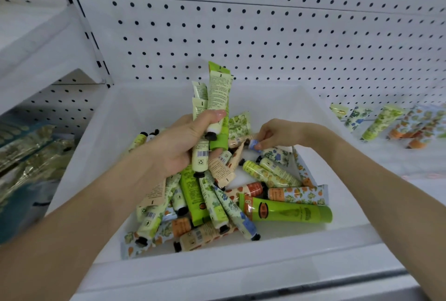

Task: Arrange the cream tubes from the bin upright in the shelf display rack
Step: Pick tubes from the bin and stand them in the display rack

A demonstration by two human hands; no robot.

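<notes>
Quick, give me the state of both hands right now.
Left hand: closed around a bunch of green tubes, held above the bin.
Right hand: pinching a blue-capped tube by its cap, down in the bin.

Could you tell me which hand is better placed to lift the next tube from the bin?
Right: the right hand pinches a blue-capped tube in the bin; the left hand grips a full bundle.

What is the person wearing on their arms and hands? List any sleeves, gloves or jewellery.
Nothing shows. The left hand and right hand are bare, without gloves, rings, watch or bracelet. Both forearms are uncovered to the frame's edge; no sleeve is in view.
</notes>
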